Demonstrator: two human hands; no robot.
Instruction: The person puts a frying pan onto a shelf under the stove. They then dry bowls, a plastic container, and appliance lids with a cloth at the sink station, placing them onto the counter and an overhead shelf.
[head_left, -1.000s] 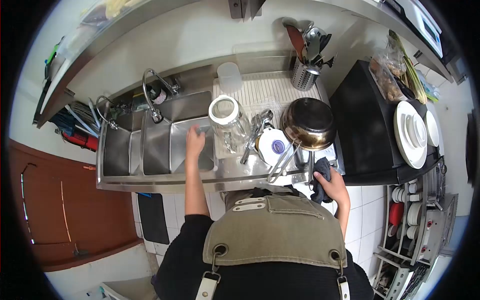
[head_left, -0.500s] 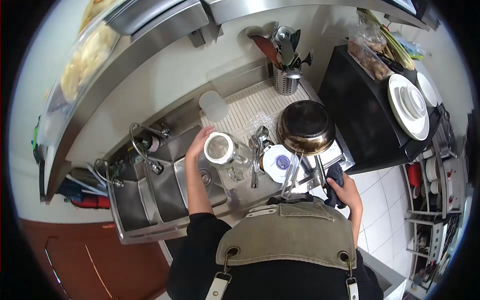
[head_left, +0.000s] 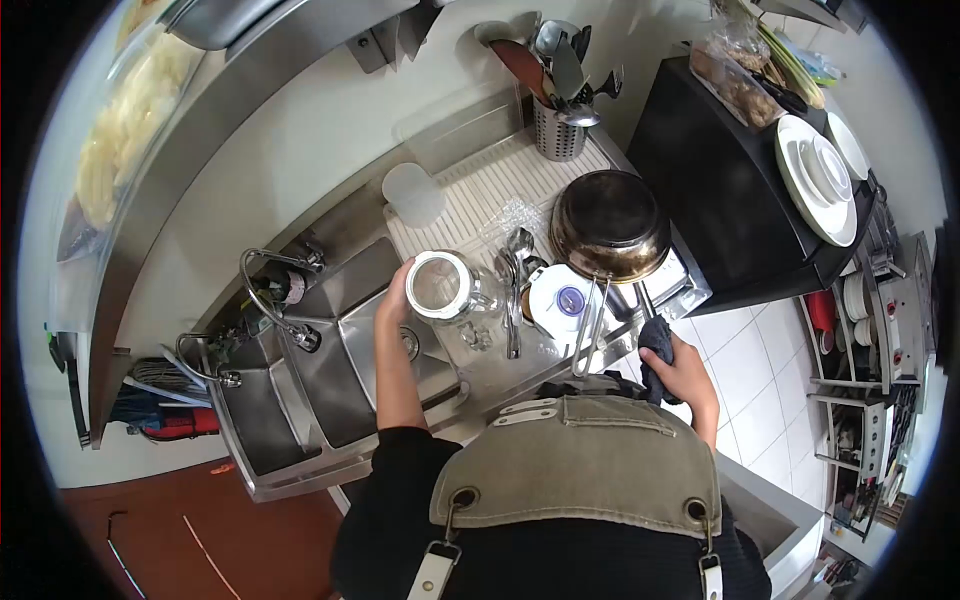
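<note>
My left hand [head_left: 394,297] rests against the left side of a clear glass jar [head_left: 480,303] with a white rim, its fingers curled round the far side and partly hidden. In my right hand [head_left: 686,372] is a dark cloth [head_left: 656,350], bunched at the end of a pan handle. The dark-bottomed pan [head_left: 610,225] lies upside down on the drainboard. Between jar and pan are metal spoons [head_left: 513,285] and a white round lid [head_left: 550,302] with a blue centre. Metal tongs or a looped handle [head_left: 588,335] extend toward my apron.
A steel sink [head_left: 330,385] with two taps [head_left: 268,300] lies left. Behind are a translucent container [head_left: 413,195] and a perforated utensil holder [head_left: 560,132]. A black cabinet [head_left: 690,190] on the right carries white plates [head_left: 815,190]. A steel shelf [head_left: 240,110] overhangs the back.
My left hand has closed in on the jar from beside it. The cloth in my right hand has moved up and left onto the pan handle's end. The view has shifted slightly.
</note>
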